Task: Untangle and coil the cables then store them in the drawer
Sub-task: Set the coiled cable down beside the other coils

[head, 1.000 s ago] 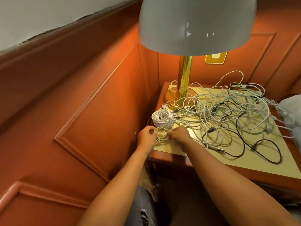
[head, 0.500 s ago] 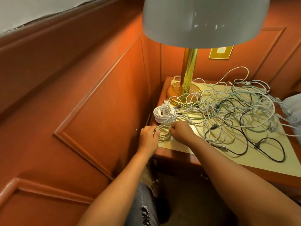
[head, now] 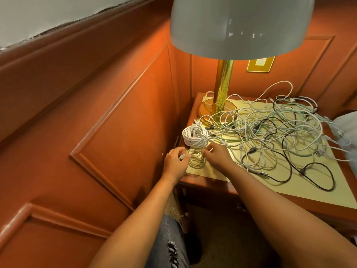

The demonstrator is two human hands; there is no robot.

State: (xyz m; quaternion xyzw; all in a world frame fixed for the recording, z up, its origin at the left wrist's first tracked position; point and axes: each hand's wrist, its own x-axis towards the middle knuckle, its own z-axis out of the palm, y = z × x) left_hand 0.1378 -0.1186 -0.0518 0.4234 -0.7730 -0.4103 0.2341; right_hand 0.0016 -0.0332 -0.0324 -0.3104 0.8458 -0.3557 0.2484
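A small coil of thin pale cable (head: 196, 160) lies at the near left corner of the nightstand (head: 289, 187). My left hand (head: 174, 164) pinches its plug end at the coil's left side. My right hand (head: 217, 156) holds the coil's right side with curled fingers. Just behind them sits a finished thick white coil (head: 195, 136). A large tangle of white, pale green and black cables (head: 276, 132) covers the rest of the top. No drawer shows in this view.
A brass lamp (head: 222, 93) with a wide grey shade stands at the back left of the nightstand. Orange panelled walls close in on the left and behind. A pillow edge (head: 345, 132) lies at the right. My knee in jeans is below.
The camera has shifted slightly. My left hand now pinches the plug end at the small coil, and my right hand has edged closer to the coil's right side.
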